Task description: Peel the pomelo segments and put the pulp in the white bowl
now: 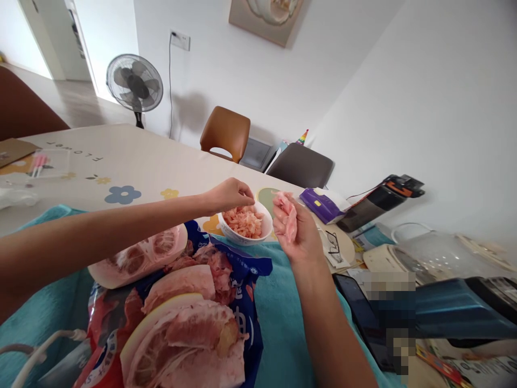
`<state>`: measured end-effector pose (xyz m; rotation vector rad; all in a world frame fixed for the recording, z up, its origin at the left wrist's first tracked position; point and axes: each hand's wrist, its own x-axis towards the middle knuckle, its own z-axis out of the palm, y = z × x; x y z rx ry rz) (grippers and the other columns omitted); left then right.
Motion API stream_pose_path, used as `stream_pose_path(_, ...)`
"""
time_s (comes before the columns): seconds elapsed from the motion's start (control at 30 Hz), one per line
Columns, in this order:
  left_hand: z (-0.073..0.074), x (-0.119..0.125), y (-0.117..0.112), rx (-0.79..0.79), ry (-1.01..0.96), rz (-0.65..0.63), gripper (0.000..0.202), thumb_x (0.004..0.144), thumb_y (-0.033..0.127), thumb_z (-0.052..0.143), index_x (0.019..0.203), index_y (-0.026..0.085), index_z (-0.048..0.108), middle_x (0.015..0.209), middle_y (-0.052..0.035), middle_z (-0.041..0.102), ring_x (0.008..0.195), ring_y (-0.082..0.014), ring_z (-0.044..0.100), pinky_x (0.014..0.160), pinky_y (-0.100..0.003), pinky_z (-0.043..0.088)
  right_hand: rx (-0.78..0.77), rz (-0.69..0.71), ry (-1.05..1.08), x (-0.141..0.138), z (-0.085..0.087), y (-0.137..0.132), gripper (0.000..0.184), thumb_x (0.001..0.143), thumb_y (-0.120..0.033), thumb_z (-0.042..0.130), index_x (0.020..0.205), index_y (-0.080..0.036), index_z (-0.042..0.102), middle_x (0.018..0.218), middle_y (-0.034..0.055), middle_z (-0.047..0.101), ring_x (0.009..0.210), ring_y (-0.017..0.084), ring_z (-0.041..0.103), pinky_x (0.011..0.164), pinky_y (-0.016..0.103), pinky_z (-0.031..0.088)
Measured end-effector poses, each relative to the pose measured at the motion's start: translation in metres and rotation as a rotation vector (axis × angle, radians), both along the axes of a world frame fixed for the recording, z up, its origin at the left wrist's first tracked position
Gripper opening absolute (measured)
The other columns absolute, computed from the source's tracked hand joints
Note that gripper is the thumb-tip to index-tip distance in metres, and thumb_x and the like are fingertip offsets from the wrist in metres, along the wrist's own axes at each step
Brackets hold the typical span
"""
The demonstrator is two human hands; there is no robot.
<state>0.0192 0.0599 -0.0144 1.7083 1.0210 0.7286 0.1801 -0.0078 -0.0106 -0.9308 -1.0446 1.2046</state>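
Your left hand (pixel 229 195) curled above one bowl (pixel 241 238), hold unclear; right hand (pixel 304 236), bowl's three o'clock, closed around one pomelo piece (pixel 290 222).

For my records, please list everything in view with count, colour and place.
table: 1, cream, middle
towel: 1, teal, front
bag: 1, blue and red, on towel
fruit pieces: several, pink, on bag
bowl: 1, white, on table
pulp: many bits, pink-orange, in bowl
chunk: 1, pink, right of bowl
pack: 1, purple, right of bowl
glasses: 1, black, near pack
phone: 1, black, right of towel
bottle: 1, black, right of pack
flask: 1, blue, right edge
vessel: 1, clear, beyond flask
fan: 1, dark, back left
picture: 1, beige, top
socket: 1, white, right of fan
chairs: 2+, brown, grey, behind table
hat: 1, multicoloured, behind chairs
other clutter: uncounted, mixed, both sides, unclear
left hand: 1, above bowl
right hand: 1, holding chunk
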Motion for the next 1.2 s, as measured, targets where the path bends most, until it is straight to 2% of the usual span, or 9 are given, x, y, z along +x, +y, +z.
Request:
stream_pose_path(0.13, 0.003, 0.001, -0.005, 0.006, -0.08, 0.003, 0.012, 0.074, 0.022, 0.067, 0.083, 0.015, 0.068, 0.055, 0.0052, 0.05, 0.044, -0.0052, 0.039, 0.04, -0.02, 0.026, -0.15, 0.07, 0.161, -0.002, -0.001, 0.002, 0.023, 0.078, -0.027, 0.069, 0.067, -0.021, 0.05, 0.059, -0.0073, 0.045, 0.039, 0.003, 0.022, 0.028, 0.013, 0.022)
stream_pose_path(0.33, 0.014, 0.002, -0.018, 0.15, -0.262, -0.103, 0.032, 0.073, 0.027, 0.072, 0.103, 0.015, 0.072, 0.065, 0.005, 0.051, 0.054, -0.0053, 0.044, 0.049, -0.02, 0.036, -0.171, 0.126, 0.151, -0.001, -0.003, 0.004, 0.024, 0.08, -0.028, 0.066, 0.065, -0.02, 0.049, 0.056, -0.0064, 0.046, 0.037, 0.002, 0.021, 0.029, 0.013, 0.02)
stream_pose_path(0.53, 0.017, 0.003, -0.018, 0.247, -0.263, -0.196, 0.01, 0.077, 0.022, 0.067, 0.076, 0.016, 0.074, 0.078, -0.0013, 0.067, 0.071, -0.0082, 0.06, 0.066, -0.019, 0.047, -0.285, 0.29, 0.057, -0.002, -0.002, 0.002, 0.025, 0.079, -0.032, 0.064, 0.062, -0.019, 0.051, 0.044, -0.008, 0.037, 0.033, 0.003, 0.016, 0.027, 0.017, 0.013)
stream_pose_path(0.63, 0.017, 0.004, -0.018, 0.201, -0.217, -0.198, 0.012, 0.078, 0.024, 0.065, 0.076, 0.015, 0.073, 0.071, -0.0016, 0.068, 0.066, -0.0086, 0.059, 0.062, -0.019, 0.046, -0.311, 0.22, 0.047, -0.006, -0.003, 0.0, 0.035, 0.08, -0.049, 0.065, 0.067, -0.019, 0.054, 0.045, -0.0072, 0.041, 0.033, 0.004, 0.026, 0.027, 0.017, 0.019)
stream_pose_path(0.7, 0.017, 0.004, -0.019, 0.18, -0.188, -0.154, 0.013, 0.077, 0.024, 0.065, 0.073, 0.014, 0.071, 0.067, -0.0013, 0.067, 0.06, -0.007, 0.056, 0.055, -0.018, 0.042, -0.216, 0.131, 0.021, -0.008, -0.003, -0.003, 0.039, 0.077, -0.057, 0.067, 0.075, -0.019, 0.058, 0.05, -0.0066, 0.046, 0.036, 0.006, 0.037, 0.029, 0.016, 0.025)
stream_pose_path(0.8, 0.018, 0.003, -0.019, 0.117, -0.167, -0.076, 0.014, 0.077, 0.024, 0.066, 0.069, 0.013, 0.071, 0.061, -0.0001, 0.063, 0.047, -0.0034, 0.043, 0.043, -0.018, 0.031, -0.069, 0.088, -0.079, -0.007, -0.003, -0.007, 0.032, 0.074, -0.044, 0.075, 0.089, -0.019, 0.063, 0.059, -0.0047, 0.056, 0.041, 0.007, 0.046, 0.031, 0.017, 0.03)
stream_pose_path(0.9, 0.018, 0.0, -0.016, -0.023, -0.216, -0.128, 0.012, 0.076, 0.022, 0.067, 0.077, 0.013, 0.074, 0.06, -0.0003, 0.062, 0.042, -0.0024, 0.035, 0.038, -0.019, 0.023, -0.057, 0.071, -0.128, -0.004, 0.0, -0.01, 0.024, 0.073, -0.031, 0.076, 0.086, -0.015, 0.066, 0.059, -0.0032, 0.059, 0.038, 0.005, 0.042, 0.029, 0.016, 0.028)
stream_pose_path(1.03, 0.017, -0.005, -0.013, -0.065, -0.262, -0.185, 0.012, 0.074, 0.014, 0.065, 0.08, 0.012, 0.075, 0.06, -0.0014, 0.062, 0.04, -0.0027, 0.036, 0.038, -0.02, 0.023, -0.088, 0.058, -0.106, 0.0, 0.003, -0.011, 0.023, 0.071, -0.029, 0.078, 0.085, -0.014, 0.068, 0.06, -0.0029, 0.058, 0.038, 0.005, 0.043, 0.028, 0.016, 0.027)
stream_pose_path(1.2, 0.021, -0.006, -0.015, -0.023, -0.199, -0.157, 0.008, 0.076, 0.016, 0.065, 0.073, 0.013, 0.072, 0.051, 0.0019, 0.053, 0.039, -0.003, 0.034, 0.037, -0.02, 0.022, -0.077, 0.06, -0.098, 0.0, 0.003, -0.011, 0.023, 0.072, -0.029, 0.077, 0.087, -0.014, 0.07, 0.061, -0.0016, 0.062, 0.036, 0.004, 0.042, 0.027, 0.015, 0.026)
